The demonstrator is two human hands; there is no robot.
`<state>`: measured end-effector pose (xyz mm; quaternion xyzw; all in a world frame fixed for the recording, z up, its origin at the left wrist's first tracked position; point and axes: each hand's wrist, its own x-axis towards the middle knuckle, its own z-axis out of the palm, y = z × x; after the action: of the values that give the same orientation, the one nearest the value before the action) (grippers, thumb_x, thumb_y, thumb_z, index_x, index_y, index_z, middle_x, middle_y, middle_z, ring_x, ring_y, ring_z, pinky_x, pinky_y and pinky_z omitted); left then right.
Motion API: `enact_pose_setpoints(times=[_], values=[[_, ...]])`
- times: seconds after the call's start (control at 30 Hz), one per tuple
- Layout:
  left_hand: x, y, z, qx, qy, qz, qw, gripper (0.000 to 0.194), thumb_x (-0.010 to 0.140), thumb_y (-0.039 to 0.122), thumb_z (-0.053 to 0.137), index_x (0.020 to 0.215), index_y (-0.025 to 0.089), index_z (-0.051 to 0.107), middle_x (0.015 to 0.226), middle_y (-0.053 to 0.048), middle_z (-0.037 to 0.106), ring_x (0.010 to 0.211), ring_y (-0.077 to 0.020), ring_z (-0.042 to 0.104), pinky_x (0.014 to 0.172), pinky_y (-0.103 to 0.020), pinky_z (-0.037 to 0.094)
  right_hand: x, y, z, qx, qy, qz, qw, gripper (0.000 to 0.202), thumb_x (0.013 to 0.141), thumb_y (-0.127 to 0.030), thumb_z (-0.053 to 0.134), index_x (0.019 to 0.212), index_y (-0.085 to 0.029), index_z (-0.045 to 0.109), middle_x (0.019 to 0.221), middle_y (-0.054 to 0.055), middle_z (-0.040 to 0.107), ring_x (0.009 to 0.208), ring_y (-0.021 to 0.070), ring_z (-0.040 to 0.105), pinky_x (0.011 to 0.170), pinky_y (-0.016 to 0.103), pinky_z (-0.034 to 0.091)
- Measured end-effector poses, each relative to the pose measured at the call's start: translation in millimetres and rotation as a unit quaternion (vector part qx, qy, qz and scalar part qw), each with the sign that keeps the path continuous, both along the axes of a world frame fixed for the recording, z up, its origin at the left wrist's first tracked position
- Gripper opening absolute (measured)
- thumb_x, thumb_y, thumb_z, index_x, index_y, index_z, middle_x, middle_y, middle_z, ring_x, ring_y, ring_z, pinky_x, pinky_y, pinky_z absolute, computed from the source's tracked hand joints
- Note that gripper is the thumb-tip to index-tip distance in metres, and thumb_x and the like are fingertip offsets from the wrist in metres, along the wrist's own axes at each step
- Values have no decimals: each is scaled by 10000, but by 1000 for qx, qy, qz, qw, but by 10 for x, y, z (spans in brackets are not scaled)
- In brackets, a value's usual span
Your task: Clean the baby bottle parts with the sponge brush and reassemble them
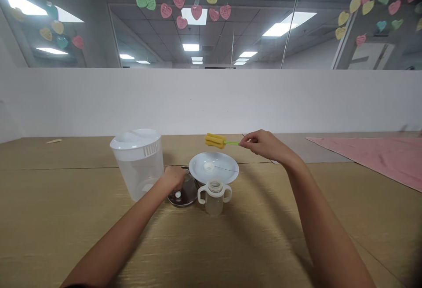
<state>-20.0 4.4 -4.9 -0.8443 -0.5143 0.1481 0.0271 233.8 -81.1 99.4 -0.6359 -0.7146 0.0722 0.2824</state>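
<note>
Between its pinched fingers my right hand [259,143] holds the green handle of a yellow sponge brush [215,140], which is level above the back of a white bowl [194,165]. My left hand [174,178] is closed over a dark round tray [187,193]; what its fingers grip, if anything, is hidden. A small white piece [178,195] lies on the tray by that hand. In front of the bowl a clear bottle [214,204] with two white handles stands upright, its mouth uncovered. A white round piece [209,166] sits inside the bowl.
Left of the tray stands a tall translucent bucket [140,173] with a white rim. A pink cloth [382,154] lies at the right of the brown table [82,222]. Behind the table rises a white wall [211,103] with glass above. A small flat piece [54,141] lies back left.
</note>
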Motion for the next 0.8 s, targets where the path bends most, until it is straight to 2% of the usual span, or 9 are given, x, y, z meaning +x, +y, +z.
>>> enact_pose_setpoints(times=[0.1,0.23,0.33,0.43,0.63,0.7,0.8], values=[[8,-20,37,2,27,25,999,248,460,143,742,703,146,693,840,-154,694,750,-307,651,672,-389,517,0,-2,-1,4,-1,3,1000,304,754,-414,492,757,-174,678,610,22,543,475,88,402,452,229,313],[14,13,59,0,35,32,999,315,482,261,770,778,175,704,897,-149,691,803,-306,647,706,-379,510,3,1,-5,0,0,0,1000,303,752,-417,493,768,-179,679,616,19,543,463,82,393,443,226,308],[9,37,54,-2,31,38,999,376,525,395,751,829,178,703,924,-152,686,814,-307,645,712,-379,505,0,0,-2,-3,2,-6,1000,303,750,-417,495,771,-178,679,620,22,545,464,83,393,438,226,304],[9,36,43,3,27,41,999,417,558,449,724,874,179,697,943,-154,682,826,-307,642,716,-381,501,-5,-2,2,-3,2,-4,1000,303,749,-415,499,766,-173,680,621,27,547,473,88,399,439,228,303],[22,14,61,13,24,40,999,398,535,414,750,852,179,695,930,-149,683,833,-308,638,706,-379,496,0,-8,0,3,-2,-3,1000,289,756,-411,494,756,-187,676,621,20,549,482,91,410,457,231,314],[22,-46,125,20,22,39,999,320,547,336,753,805,155,696,856,-145,691,776,-293,643,681,-371,496,1,-9,1,4,-2,-2,1000,295,755,-414,495,752,-182,677,623,24,553,488,95,415,459,231,314],[31,-224,292,64,6,28,998,148,670,187,643,795,120,685,817,-155,684,761,-276,640,675,-356,483,2,-10,6,5,-1,-1,1000,299,755,-415,495,757,-180,680,620,26,553,496,99,420,462,233,315]])
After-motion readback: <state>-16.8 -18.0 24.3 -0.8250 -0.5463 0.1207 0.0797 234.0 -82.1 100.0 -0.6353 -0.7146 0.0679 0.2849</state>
